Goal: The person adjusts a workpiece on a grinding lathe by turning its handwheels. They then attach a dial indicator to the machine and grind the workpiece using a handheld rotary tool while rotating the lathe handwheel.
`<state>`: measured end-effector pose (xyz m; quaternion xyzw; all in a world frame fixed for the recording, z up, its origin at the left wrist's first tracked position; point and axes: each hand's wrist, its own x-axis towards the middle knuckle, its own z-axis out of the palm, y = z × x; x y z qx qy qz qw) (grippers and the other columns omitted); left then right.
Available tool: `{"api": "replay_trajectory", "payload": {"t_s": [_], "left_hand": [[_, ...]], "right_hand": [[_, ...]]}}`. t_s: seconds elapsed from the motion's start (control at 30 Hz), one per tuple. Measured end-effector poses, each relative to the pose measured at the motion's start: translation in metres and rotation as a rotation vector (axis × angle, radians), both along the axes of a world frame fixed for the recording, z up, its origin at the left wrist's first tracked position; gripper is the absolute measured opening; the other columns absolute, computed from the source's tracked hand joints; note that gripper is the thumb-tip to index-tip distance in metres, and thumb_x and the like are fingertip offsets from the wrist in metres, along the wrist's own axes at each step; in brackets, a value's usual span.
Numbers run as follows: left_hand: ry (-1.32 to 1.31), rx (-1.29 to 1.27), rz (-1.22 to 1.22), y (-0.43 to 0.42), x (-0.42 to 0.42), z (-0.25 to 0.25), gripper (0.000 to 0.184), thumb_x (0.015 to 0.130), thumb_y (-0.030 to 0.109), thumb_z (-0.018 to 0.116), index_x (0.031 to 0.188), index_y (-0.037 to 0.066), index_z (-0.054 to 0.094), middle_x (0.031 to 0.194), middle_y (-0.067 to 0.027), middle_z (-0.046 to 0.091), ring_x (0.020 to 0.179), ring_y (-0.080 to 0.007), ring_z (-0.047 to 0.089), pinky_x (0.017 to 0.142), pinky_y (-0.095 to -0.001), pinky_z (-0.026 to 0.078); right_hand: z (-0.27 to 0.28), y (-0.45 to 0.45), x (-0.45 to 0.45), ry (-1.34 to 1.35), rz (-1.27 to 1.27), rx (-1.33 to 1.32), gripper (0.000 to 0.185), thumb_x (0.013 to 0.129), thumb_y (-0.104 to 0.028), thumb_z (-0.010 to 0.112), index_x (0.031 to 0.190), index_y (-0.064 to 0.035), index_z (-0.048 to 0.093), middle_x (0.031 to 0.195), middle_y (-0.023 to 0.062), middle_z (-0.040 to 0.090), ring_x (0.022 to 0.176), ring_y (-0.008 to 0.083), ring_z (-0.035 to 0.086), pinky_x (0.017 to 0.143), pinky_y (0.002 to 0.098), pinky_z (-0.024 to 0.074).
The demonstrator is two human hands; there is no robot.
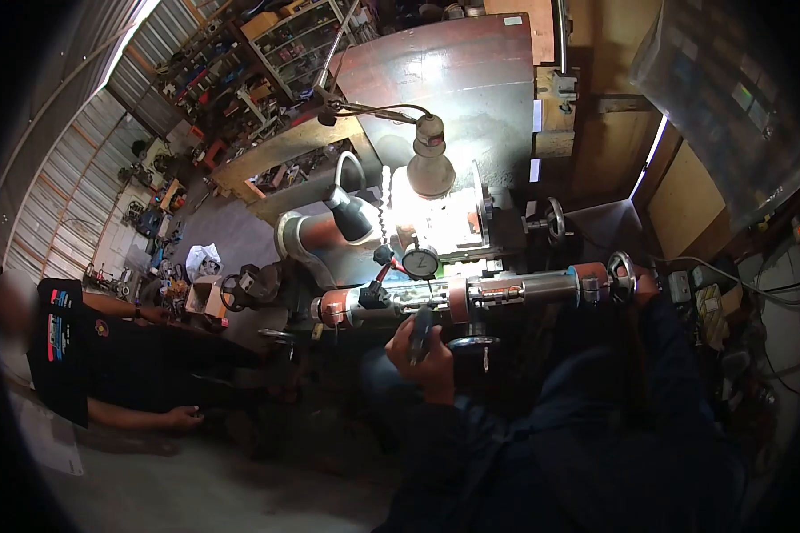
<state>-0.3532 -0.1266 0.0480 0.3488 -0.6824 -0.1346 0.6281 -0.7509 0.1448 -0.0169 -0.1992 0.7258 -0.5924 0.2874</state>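
My left hand (428,366) is closed around a dark, short-handled tool (421,334) that points up toward the machine; its exact kind is unclear. Just above it, a dial indicator (420,262) stands over the machine's long horizontal shaft assembly (547,287), carried by a black and red holder (379,284). At the assembly's right end, my right hand (646,289) grips the side of a chrome handwheel (622,277), its fingers partly hidden. Below the shaft sits a second handwheel (473,341), close to my left hand but apart from it.
A lit work lamp (430,164) shines on the machine from above. Another person (107,355) in a black shirt stands at the left. Shelves (298,40) with parts fill the back, and cables and boxes (716,315) lie on the right. Another handwheel (556,220) juts out behind.
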Motion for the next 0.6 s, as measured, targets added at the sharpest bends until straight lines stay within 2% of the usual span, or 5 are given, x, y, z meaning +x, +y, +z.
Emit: {"api": "replay_trajectory", "payload": {"t_s": [0.17, 0.27, 0.37, 0.47, 0.6], "left_hand": [[0.1, -0.007, 0.022, -0.002, 0.015, -0.005, 0.042, 0.088, 0.016, 0.08, 0.117, 0.006, 0.053, 0.116, -0.0133, 0.062, 0.105, -0.0299, 0.06, 0.091, -0.0424, 0.05], [0.164, 0.006, -0.002, -0.007, 0.017, -0.011, 0.041, 0.09, 0.018, 0.078, 0.118, 0.005, 0.051, 0.118, -0.0142, 0.06, 0.107, -0.0304, 0.06, 0.093, -0.0435, 0.05], [0.184, 0.024, -0.007, -0.007, 0.016, -0.013, 0.04, 0.091, 0.019, 0.077, 0.118, 0.005, 0.051, 0.119, -0.015, 0.06, 0.107, -0.0305, 0.059, 0.095, -0.0439, 0.049], [0.184, 0.049, -0.016, -0.006, 0.014, -0.014, 0.04, 0.091, 0.021, 0.077, 0.117, 0.004, 0.051, 0.118, -0.0153, 0.06, 0.107, -0.0305, 0.059, 0.095, -0.044, 0.049], [0.145, 0.081, -0.025, -0.006, 0.014, -0.014, 0.041, 0.09, 0.022, 0.077, 0.115, 0.003, 0.051, 0.118, -0.0155, 0.061, 0.107, -0.0305, 0.059, 0.095, -0.0444, 0.049]], "right_hand": [[-0.097, 0.043, -0.061, 0.549, 0.144, 0.395, 0.021, 0.095, -0.017, 0.063, 0.101, 0.0018, 0.07, 0.091, 0.0114, 0.073, 0.086, 0.0177, 0.068, 0.077, 0.0359, 0.0532], [-0.019, 0.044, -0.018, 0.407, 0.312, 0.343, 0.024, 0.094, -0.015, 0.062, 0.105, 0.0047, 0.068, 0.092, 0.0134, 0.073, 0.088, 0.0176, 0.068, 0.08, 0.0356, 0.0529], [0.056, 0.05, 0.005, 0.257, 0.458, 0.602, 0.024, 0.095, -0.016, 0.062, 0.109, 0.0024, 0.068, 0.095, 0.0103, 0.074, 0.09, 0.0161, 0.068, 0.08, 0.0339, 0.0523], [0.074, 0.061, -0.006, 0.186, 0.515, 0.413, 0.022, 0.098, -0.02, 0.062, 0.108, -0.0014, 0.069, 0.088, 0.0023, 0.071, 0.08, 0.0108, 0.063, 0.074, 0.0307, 0.0515], [0.102, 0.04, -0.006, 0.108, 0.431, 0.211, 0.022, 0.101, -0.027, 0.063, 0.099, -0.0054, 0.067, 0.077, -0.0055, 0.062, 0.067, 0.0035, 0.052, 0.064, 0.0245, 0.0465]]}}
